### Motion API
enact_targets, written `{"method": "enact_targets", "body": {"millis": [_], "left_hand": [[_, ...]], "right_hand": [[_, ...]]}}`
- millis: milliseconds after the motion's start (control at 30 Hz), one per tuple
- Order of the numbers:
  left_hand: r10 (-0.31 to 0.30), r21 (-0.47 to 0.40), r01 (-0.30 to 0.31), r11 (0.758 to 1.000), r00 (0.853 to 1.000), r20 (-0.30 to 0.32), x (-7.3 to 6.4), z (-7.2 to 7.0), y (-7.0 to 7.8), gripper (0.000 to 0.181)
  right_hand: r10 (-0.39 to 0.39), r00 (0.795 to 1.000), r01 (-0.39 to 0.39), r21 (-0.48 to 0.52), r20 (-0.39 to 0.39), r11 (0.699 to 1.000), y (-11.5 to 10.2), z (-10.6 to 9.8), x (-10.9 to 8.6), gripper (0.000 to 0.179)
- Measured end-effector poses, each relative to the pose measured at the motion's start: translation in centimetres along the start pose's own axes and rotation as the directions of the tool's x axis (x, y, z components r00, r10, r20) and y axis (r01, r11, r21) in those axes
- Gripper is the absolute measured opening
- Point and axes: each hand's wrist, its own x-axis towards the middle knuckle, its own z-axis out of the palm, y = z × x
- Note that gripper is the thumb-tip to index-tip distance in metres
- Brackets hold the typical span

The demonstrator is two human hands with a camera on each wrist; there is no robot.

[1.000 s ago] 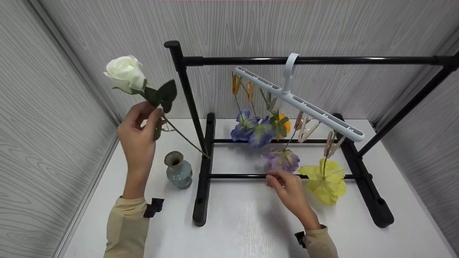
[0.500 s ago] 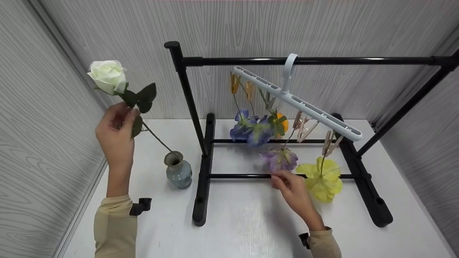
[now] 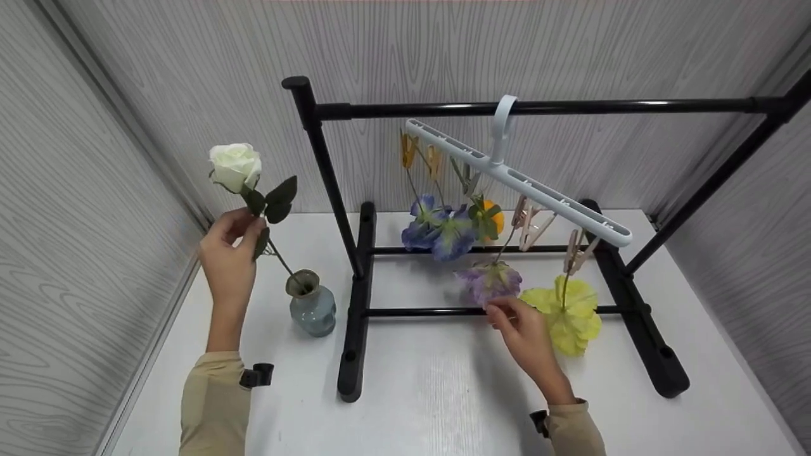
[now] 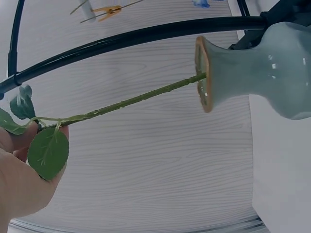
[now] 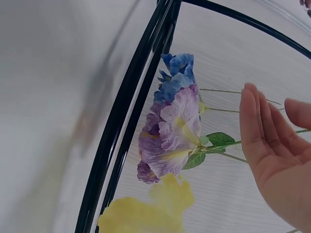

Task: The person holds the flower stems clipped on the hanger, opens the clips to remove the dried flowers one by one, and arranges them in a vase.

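Note:
My left hand (image 3: 229,269) pinches the stem of a white rose (image 3: 236,167) just below its bloom, among the green leaves. Its lower stem (image 4: 141,98) slants into the mouth of a small blue-grey vase (image 3: 314,314), which stands upright on the table. How deep the tip goes is hidden inside the vase. My right hand (image 3: 524,339) hovers beside a hanging purple flower (image 3: 485,282), with relaxed fingers and nothing held. In the right wrist view its thumb stands apart from the fingers.
A black rack (image 3: 633,108) carries a light blue hanger (image 3: 548,197) with clothespins. Blue flowers (image 3: 437,234), an orange flower (image 3: 494,218) and a yellow flower (image 3: 573,316) hang upside down from it. Wood-grain walls enclose the white table (image 3: 431,386).
My left hand first moved left, then came back right and down with the rose, bringing its stem end from beside the rack to the vase mouth. The right hand drifted slightly right.

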Motion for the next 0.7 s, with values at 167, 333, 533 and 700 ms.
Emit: {"method": "enact_targets", "body": {"millis": [167,333,533,700], "left_hand": [[-0.033,0.046,0.031,0.998,0.999,0.042,-0.8,0.3,-1.5,0.014],[-0.084,0.112,0.074,0.991,0.992,0.091,-2.1,0.5,-2.5,0.014],[-0.105,0.139,0.084,0.987,0.983,0.148,-3.3,0.8,-3.2,0.016],[-0.123,0.156,0.098,0.983,0.98,0.159,-3.7,1.0,-3.4,0.018]], "right_hand": [[0.036,0.987,-0.037,-0.002,-0.156,0.999,0.3,0.4,1.7,0.017],[0.078,0.982,-0.074,0.032,-0.174,0.997,0.8,1.0,3.6,0.041],[0.053,0.986,-0.037,0.104,-0.155,0.994,1.2,2.0,5.3,0.051],[0.042,0.987,-0.023,0.121,-0.158,0.992,1.2,3.1,5.5,0.047]]}}
